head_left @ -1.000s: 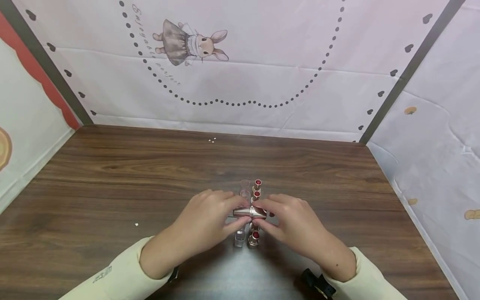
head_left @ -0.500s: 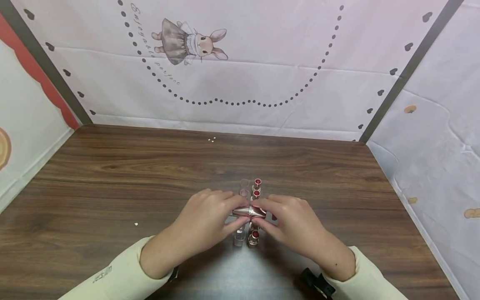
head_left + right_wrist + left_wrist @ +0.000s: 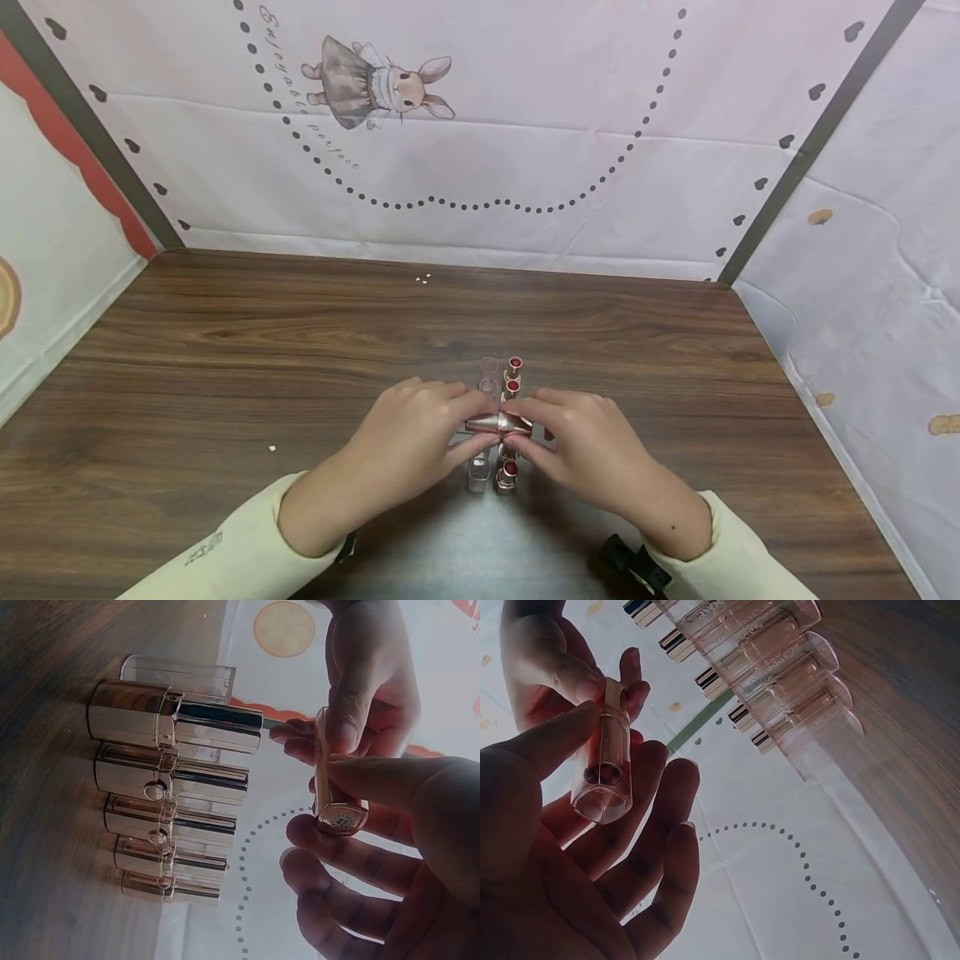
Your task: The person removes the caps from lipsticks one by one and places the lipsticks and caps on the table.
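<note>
A lipstick point(image 3: 498, 423) lies crosswise between both hands, held above the table. My left hand point(image 3: 416, 429) pinches its clear-capped end between thumb and fingers, and a dark red bullet shows inside the clear cap point(image 3: 602, 799) in the left wrist view. At the other end, my right hand point(image 3: 588, 442) grips the shiny gold base point(image 3: 341, 817), whose round label faces the right wrist camera. Below the hands runs a row of uncapped gold lipstick tubes point(image 3: 507, 475) with red tops. Beside them on the left stands a row of clear caps point(image 3: 479, 473). The hands hide the middle of both rows.
Tiny white bits lie on the brown wooden table point(image 3: 225, 358), one small white piece point(image 3: 272, 448) at the left. A printed cloth wall point(image 3: 525, 133) with a rabbit picture rises behind, with more cloth at both sides.
</note>
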Action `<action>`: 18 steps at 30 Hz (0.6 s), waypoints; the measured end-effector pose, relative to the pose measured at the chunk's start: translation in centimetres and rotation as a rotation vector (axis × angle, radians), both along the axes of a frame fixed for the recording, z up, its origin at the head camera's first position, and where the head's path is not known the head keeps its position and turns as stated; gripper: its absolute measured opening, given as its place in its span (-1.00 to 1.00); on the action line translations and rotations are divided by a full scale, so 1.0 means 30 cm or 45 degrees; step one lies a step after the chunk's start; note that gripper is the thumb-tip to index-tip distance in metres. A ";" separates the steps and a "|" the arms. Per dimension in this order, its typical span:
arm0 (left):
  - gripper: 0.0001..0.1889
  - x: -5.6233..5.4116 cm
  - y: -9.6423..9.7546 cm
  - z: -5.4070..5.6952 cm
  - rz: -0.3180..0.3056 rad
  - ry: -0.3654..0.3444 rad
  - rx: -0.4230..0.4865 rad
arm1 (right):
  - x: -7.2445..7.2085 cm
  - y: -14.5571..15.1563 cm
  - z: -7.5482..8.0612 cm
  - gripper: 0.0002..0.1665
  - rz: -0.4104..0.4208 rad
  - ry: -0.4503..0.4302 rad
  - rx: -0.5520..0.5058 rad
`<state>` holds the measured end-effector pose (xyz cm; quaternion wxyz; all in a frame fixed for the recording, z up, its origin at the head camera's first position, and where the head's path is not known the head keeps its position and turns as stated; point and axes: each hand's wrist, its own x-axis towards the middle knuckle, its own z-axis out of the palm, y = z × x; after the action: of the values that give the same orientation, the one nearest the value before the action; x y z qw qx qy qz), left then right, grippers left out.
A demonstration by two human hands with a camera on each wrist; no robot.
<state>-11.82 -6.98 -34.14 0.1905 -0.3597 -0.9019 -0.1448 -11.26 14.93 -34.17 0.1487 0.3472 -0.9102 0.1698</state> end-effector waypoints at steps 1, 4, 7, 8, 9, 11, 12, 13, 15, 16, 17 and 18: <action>-0.74 0.000 -0.001 0.000 -0.005 -0.002 0.000 | 0.000 0.001 0.000 -0.69 0.005 0.000 -0.003; -0.74 -0.001 -0.004 0.001 -0.018 0.003 -0.001 | 0.000 0.002 0.000 -0.68 0.017 0.001 -0.010; -0.74 -0.002 -0.006 0.003 -0.028 0.007 -0.003 | -0.001 0.003 0.001 -0.67 0.024 -0.007 -0.014; -0.74 -0.002 -0.007 0.003 -0.030 0.007 -0.003 | -0.001 0.004 0.001 -0.67 0.025 -0.010 -0.015; -0.74 -0.003 -0.007 0.004 -0.031 0.005 -0.005 | -0.001 0.004 0.001 -0.67 0.026 -0.012 -0.016; -0.73 -0.003 -0.008 0.004 -0.033 -0.002 -0.007 | -0.001 0.005 0.000 -0.66 0.028 -0.014 -0.018; -0.73 -0.003 -0.008 0.005 -0.033 -0.005 -0.008 | -0.001 0.005 0.000 -0.66 0.028 -0.015 -0.020; -0.73 -0.003 -0.008 0.005 -0.033 -0.008 -0.009 | -0.002 0.005 0.000 -0.66 0.029 -0.013 -0.021; -0.73 -0.003 -0.008 0.005 -0.033 -0.012 -0.011 | -0.002 0.005 -0.001 -0.66 0.031 -0.008 -0.025; -0.73 -0.003 -0.009 0.005 -0.032 -0.012 -0.012 | -0.003 0.005 -0.001 -0.66 0.032 -0.006 -0.026; -0.73 -0.003 -0.009 0.004 -0.031 -0.012 -0.013 | -0.003 0.005 -0.001 -0.66 0.032 -0.002 -0.027; -0.73 -0.003 -0.009 0.004 -0.031 -0.011 -0.015 | -0.003 0.005 -0.001 -0.66 0.032 0.000 -0.027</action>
<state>-11.90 -7.26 -34.01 0.1828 -0.3710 -0.8991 -0.1433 -11.35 15.08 -34.21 0.1503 0.3569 -0.9040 0.1811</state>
